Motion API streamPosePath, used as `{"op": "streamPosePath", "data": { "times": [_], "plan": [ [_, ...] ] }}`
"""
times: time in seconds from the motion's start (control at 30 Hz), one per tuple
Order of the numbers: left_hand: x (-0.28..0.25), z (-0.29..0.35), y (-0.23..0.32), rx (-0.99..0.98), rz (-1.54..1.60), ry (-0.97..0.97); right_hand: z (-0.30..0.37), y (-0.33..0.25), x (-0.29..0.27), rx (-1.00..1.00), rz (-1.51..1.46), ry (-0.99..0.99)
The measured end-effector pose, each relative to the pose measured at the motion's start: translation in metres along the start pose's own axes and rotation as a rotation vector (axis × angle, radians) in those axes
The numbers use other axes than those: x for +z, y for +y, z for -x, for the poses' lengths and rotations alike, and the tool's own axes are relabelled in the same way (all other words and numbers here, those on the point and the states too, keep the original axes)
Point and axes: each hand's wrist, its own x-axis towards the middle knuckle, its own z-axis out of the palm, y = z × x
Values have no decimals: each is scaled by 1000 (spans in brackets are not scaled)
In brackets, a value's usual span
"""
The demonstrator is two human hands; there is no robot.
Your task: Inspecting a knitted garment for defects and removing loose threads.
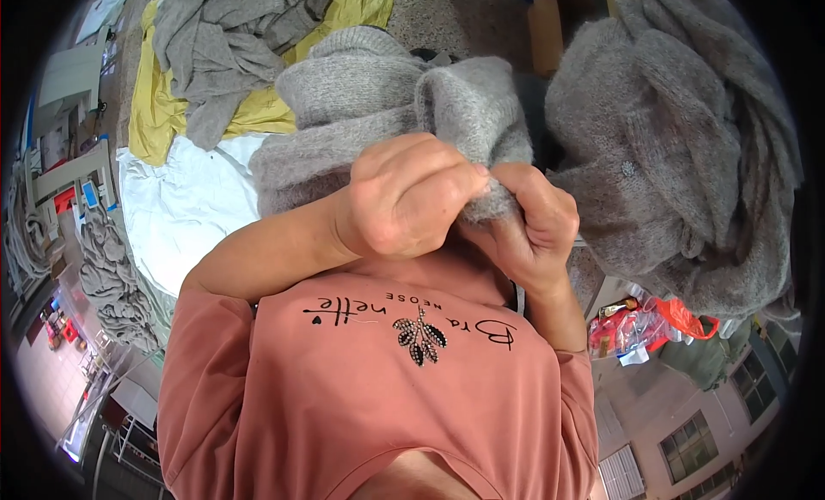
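Observation:
A fuzzy grey knit garment [361, 79] lies bunched in front of my chest. One end of it, folded like a sleeve or cuff, rises into my hands. My left hand [412, 191] is closed, with thumb and fingertips pinching the knit edge. Close beside it, my right hand [537, 225] is closed on the same edge from the right, its fingers partly behind the fabric. The two hands nearly touch. Anything small between the fingertips is hidden.
A large heap of grey knitwear [662, 148] stands at the right. Far left, another grey knit [232, 45] lies on yellow sheeting [155, 113], beside a white sheet [180, 191]. Plastic bags with red parts [632, 324] sit below the right heap. A cardboard box [543, 32] stands behind.

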Motion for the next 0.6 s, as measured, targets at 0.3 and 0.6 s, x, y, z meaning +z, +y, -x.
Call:
{"op": "streamPosePath", "data": {
  "times": [0.3,0.6],
  "plan": [
    [2,3,3,29,-66,-16,6,-5,6,-41,196,97],
    [7,6,9,67,-90,16,-3,-5,17,-34,133,203]
  ]
}}
